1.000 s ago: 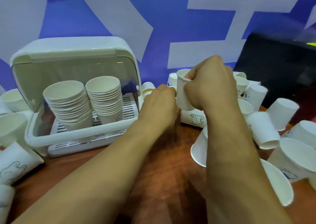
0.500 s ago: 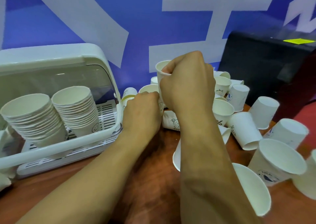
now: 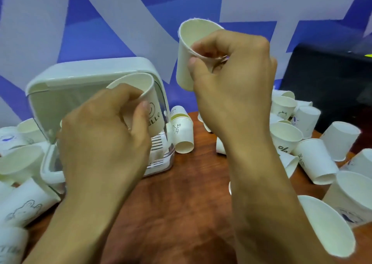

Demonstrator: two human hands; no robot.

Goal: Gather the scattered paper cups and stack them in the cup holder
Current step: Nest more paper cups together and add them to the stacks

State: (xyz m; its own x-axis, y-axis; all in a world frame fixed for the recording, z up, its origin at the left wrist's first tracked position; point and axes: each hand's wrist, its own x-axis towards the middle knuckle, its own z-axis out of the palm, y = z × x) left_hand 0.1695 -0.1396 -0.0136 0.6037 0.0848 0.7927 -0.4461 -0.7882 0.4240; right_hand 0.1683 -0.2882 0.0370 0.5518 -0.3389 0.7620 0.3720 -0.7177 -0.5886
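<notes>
Gripping the HELLO cup (image 3: 155, 113), left hand (image 3: 104, 135), low; right hand (image 3: 233, 86) higher, curled round plain cup (image 3: 184, 62)

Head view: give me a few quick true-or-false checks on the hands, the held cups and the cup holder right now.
1. The right hand holds a white cup in the air. True.
2. The left hand is empty. False: it grips a cup printed HELLO.
3. The two held cups are nested together. False: they are apart, the right one higher.
4. The cup holder has its lid shut. False: the lid is raised.
5. Loose cups lie on the wooden table right of the arms. True.
</notes>
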